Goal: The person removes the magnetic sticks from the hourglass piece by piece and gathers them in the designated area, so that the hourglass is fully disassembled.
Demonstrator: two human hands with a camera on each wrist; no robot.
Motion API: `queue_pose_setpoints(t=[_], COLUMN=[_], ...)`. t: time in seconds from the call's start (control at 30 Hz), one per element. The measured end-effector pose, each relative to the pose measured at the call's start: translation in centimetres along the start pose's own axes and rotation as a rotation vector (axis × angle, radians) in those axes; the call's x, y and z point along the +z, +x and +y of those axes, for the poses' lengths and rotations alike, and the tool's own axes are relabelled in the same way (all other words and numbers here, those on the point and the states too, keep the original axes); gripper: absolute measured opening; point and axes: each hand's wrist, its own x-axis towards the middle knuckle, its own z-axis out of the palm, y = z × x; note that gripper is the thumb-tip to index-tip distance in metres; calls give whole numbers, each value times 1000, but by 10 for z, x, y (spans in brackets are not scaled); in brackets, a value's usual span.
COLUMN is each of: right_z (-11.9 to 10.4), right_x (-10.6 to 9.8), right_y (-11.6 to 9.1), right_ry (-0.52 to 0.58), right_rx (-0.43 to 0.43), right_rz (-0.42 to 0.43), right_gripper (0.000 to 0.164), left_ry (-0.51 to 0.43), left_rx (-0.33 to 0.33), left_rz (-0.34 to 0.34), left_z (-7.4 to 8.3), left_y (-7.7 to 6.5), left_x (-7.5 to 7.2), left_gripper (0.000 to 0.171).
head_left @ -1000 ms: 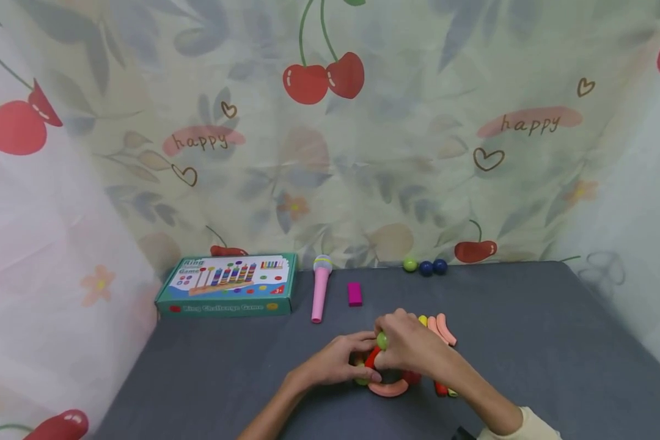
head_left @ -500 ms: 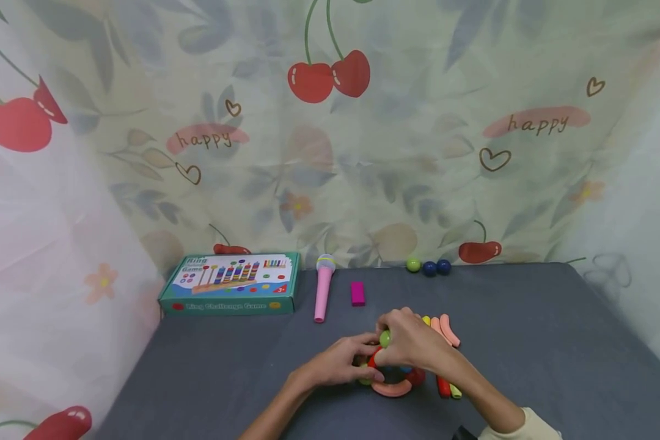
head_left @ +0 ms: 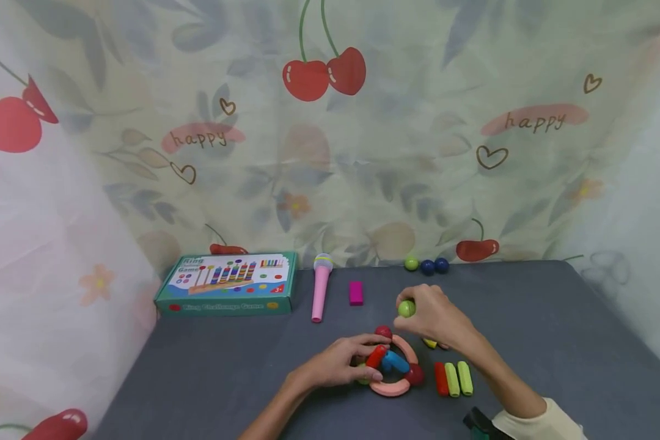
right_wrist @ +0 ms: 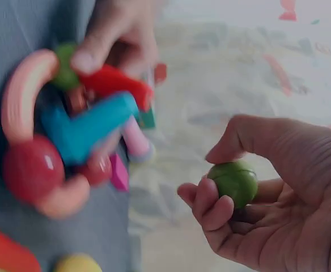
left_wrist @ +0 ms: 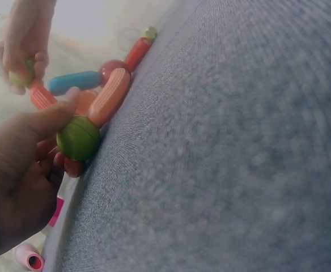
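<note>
My left hand (head_left: 341, 362) holds the near left side of a toy ring, thumb and fingers around its green ball (left_wrist: 79, 139) and the foot of a red rod (head_left: 376, 356). Curved peach pieces (head_left: 389, 388) and dark red balls (right_wrist: 34, 170) make up the ring. Red and blue rods (head_left: 397, 362) slant upward from it, their top ends bare. Off to the right and above the ring, my right hand (head_left: 440, 315) pinches a loose green ball (right_wrist: 233, 184) between thumb and curled fingers, apart from the rods.
Beside the ring lie a red rod (head_left: 441, 379) and yellow-green rods (head_left: 465, 377). Farther back are a magenta block (head_left: 355, 293), a pink toy microphone (head_left: 321, 290), a game box (head_left: 228, 284), and a green ball (head_left: 411, 263) with blue balls (head_left: 428, 267) by the curtain.
My right hand has lifted the green ball off the red rod's end area and moved right and away, uncovering the ring and blue rods. The left hand keeps its place.
</note>
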Motion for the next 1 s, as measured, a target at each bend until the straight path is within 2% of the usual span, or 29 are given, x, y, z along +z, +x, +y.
queue_pose_setpoints(t=[0.17,0.33,0.5,0.77,0.87,1.0], right_z=[22,53,98,169,186,201], right_x=[-26,-50,-64,-55,-45,-33], right_y=[10,28,48,80,85,86], right_ry=[-68,-103,-132,-169,-162,-127], right_rx=[-18,89,152,88,121,207], right_rz=[66,131,230,316,316,335], right_gripper=[22,38,36,36,41,43], left_ry=[18,25,18,22,28,32], left_rx=[11,16,12,-5,-7,-12], left_rz=[2,3,-5,8,9,-7], left_z=[-1,-2,-1,-2,-1,-1], left_y=[0,2,1,-1,-2,-3], left_x=[-1,-1,1,-1,-2,-2], left_gripper=[40,40,39,40,40,41])
